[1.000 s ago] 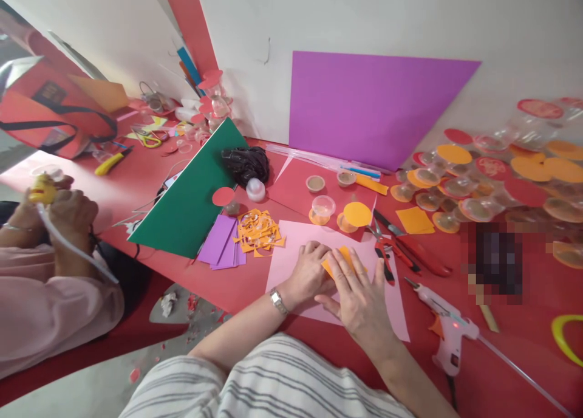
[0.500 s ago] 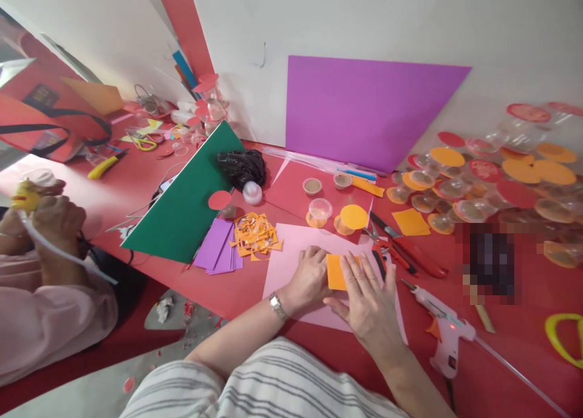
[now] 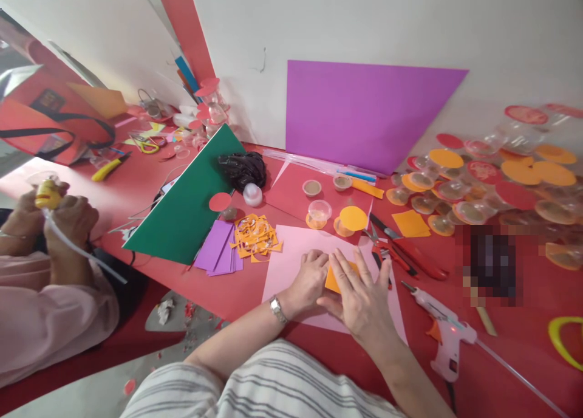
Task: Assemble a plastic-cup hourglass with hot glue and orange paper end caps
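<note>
From my head, the red table (image 3: pixel 218 293) meets a white wall (image 3: pixel 382 23) at twelve o'clock. My right hand (image 3: pixel 364 296) lies flat, fingers spread, over orange paper (image 3: pixel 334 281) on a pink sheet (image 3: pixel 282 263); whether my curled left hand (image 3: pixel 307 287), at its nine o'clock, grips it, I can't tell. My right hand has slid toward nine.

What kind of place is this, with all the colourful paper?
It looks like a craft workspace, though I can't tell whether it's a workshop or a classroom. The clues are the glue gun, the pile of orange paper scraps and the orange square under the person's right hand.
</note>
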